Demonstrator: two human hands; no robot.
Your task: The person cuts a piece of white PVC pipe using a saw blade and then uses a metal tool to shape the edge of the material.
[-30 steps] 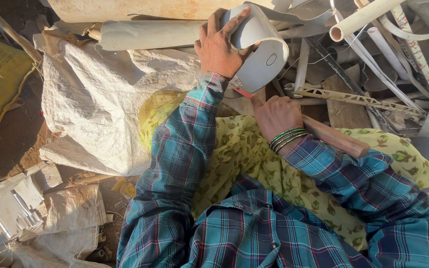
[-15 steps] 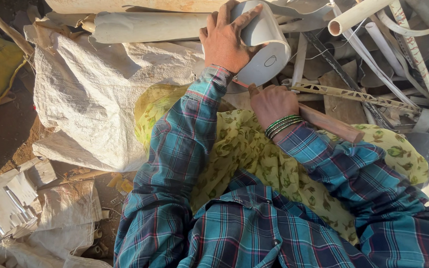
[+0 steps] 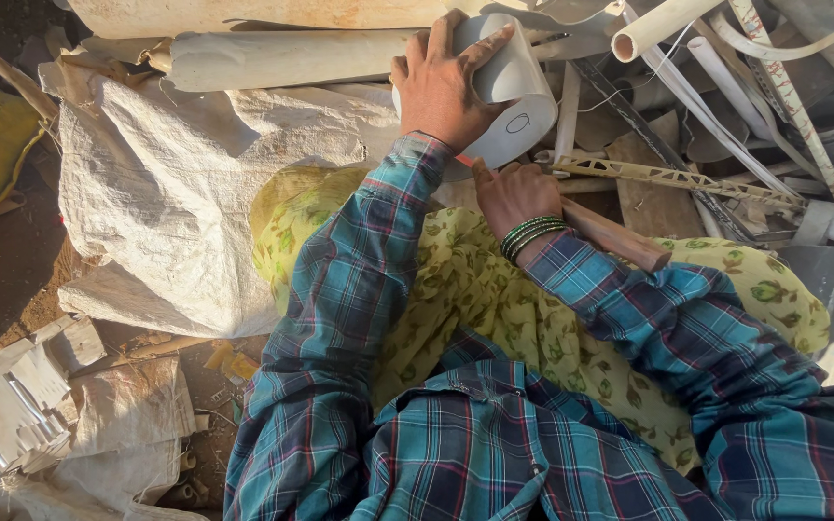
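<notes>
My left hand (image 3: 444, 85) lies spread over the top of a wide grey plastic pipe (image 3: 518, 92) and holds it down. The pipe's open end faces me. Just below it, my right hand (image 3: 514, 198), with green bangles on the wrist, grips a wooden handle (image 3: 620, 239) that runs out to the right across my lap. The tool's head is hidden under the pipe and hand. Both arms wear blue plaid sleeves over a yellow-green patterned cloth (image 3: 494, 309).
A big white woven sack (image 3: 166, 183) lies to the left. A long dirty pipe (image 3: 282, 60) runs behind it. To the right lies a heap of thin white pipes (image 3: 668, 24), strips and scrap plastic. Broken white pieces (image 3: 12, 405) sit on the dirt at lower left.
The view has drifted slightly. My left hand stays on the grey pipe, and my right hand has moved a little up toward the pipe's underside with the handle.
</notes>
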